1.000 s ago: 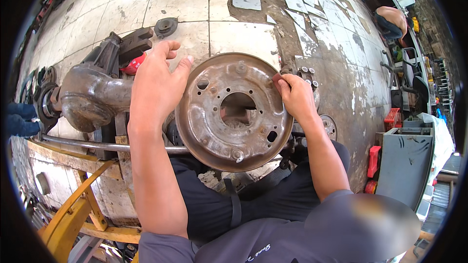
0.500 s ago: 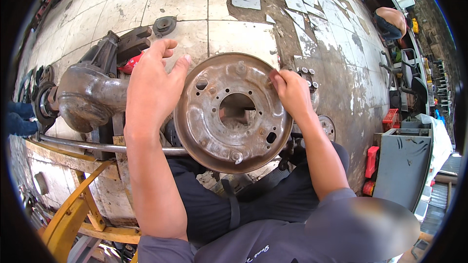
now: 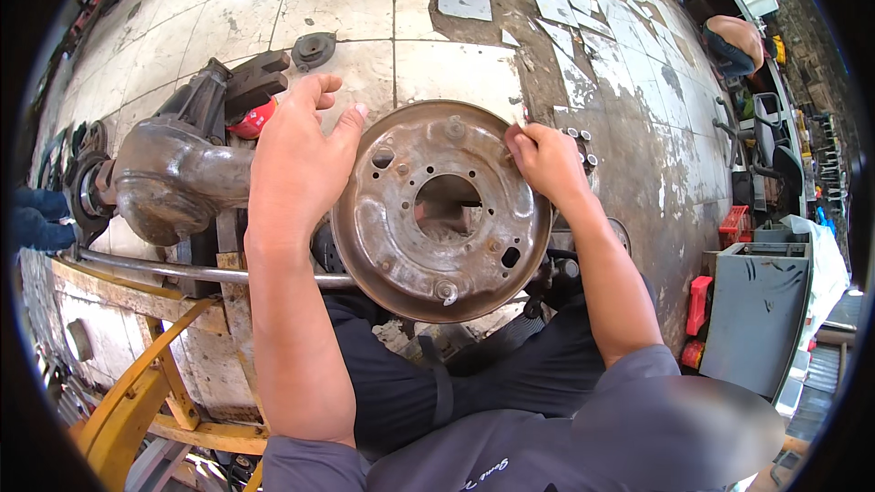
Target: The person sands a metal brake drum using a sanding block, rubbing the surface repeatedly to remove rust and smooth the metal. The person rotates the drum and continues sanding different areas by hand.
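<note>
A round, rusty brake backing plate (image 3: 383, 246), with a large centre hole and several smaller holes, lies over my lap. Its brown metal is worn shiny in places. My right hand (image 3: 549, 159) is at the plate's upper right rim, thumb and fingers pinching a small reddish-brown piece (image 3: 514, 139), like folded sandpaper, against it. Beside the plate's upper left edge is my left hand (image 3: 305, 159), its thumb apart from the fingers and nothing in it. Whether its palm side touches the rim is hidden.
A greasy axle housing (image 3: 178, 178) is at left, by a long metal rod (image 3: 196, 269) and a yellow metal frame (image 3: 137, 392). A round metal part (image 3: 313, 49) lies on the tiled floor ahead. A grey cabinet (image 3: 756, 310) stands at right. Another person (image 3: 735, 41) is far right.
The whole scene has shifted slightly rightward in the picture. Both hands keep nearly the same places at the plate; the right one stays pinched at the rim.
</note>
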{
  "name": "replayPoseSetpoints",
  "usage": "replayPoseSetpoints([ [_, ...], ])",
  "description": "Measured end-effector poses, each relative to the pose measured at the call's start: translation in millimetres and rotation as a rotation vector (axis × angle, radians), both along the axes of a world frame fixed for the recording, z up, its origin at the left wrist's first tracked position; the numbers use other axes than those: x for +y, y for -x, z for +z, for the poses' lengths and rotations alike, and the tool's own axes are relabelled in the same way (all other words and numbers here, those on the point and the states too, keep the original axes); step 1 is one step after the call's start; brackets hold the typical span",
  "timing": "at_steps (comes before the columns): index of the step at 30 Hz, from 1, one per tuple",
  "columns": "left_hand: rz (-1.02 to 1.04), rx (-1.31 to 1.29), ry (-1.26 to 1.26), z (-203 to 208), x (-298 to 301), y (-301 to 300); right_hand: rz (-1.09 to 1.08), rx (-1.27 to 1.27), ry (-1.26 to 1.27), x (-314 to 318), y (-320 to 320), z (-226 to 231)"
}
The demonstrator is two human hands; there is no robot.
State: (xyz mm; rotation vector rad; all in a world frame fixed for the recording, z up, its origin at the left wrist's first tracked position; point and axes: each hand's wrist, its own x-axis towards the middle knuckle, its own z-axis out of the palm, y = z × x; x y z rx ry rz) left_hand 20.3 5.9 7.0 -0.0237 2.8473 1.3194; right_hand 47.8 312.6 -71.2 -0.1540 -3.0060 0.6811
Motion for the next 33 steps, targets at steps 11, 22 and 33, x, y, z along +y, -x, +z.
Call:
replayPoseSetpoints([
  [11,-0.001,0.005,0.027,1.3,0.5,0.7,-0.082,-0.061,0.032,3.1,-19.2,7.2],
  [22,0.008,-0.025,0.037,3.2,-0.7,1.9,-0.015,0.042,0.025,-1.8,-23.1,-2.1],
  [33,0.009,-0.009,0.033,3.3,-3.2,1.4,0.114,0.164,0.065,6.1,-27.2,-11.3],
])
